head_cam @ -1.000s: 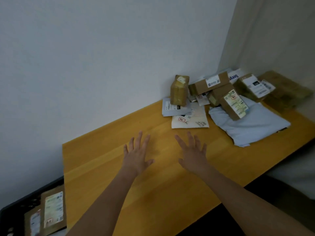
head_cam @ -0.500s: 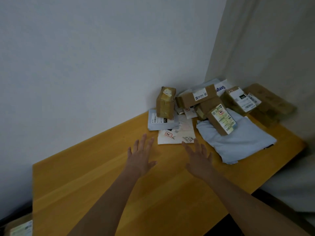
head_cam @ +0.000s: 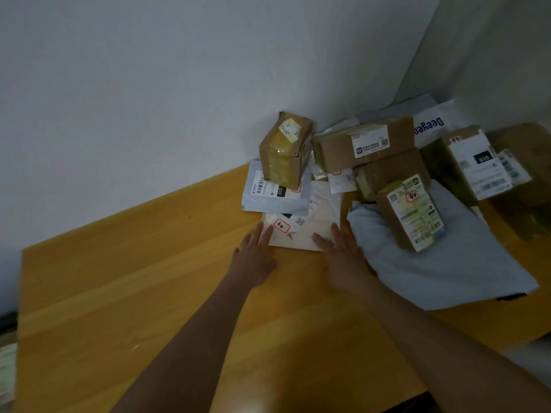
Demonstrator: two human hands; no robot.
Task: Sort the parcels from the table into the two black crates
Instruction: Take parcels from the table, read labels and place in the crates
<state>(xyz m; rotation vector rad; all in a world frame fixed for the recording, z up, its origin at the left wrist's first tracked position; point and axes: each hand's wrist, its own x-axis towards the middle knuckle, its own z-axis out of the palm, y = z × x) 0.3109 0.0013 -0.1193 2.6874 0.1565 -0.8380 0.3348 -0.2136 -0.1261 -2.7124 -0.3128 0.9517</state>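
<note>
White flat envelope [head_cam: 307, 231] under both sets of fingertips; parcel pile beyond on wooden table [head_cam: 149, 293].
Left hand [head_cam: 253, 257] fingers straight, close together, tips on envelope's left corner; right hand [head_cam: 343, 257] fingers straight, slightly spread, on its right edge; grey mailer [head_cam: 432, 269] just right of right fingers; taped box [head_cam: 284, 150] beyond left fingertips.

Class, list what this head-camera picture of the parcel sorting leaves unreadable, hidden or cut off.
1. Label print on the small upright box: too small and blurred in the head view.
2. White flat envelope: far part hidden under the grey mailer.
3. Large brown parcel: cut off by the right edge.
4. The black crates: out of frame.
</note>
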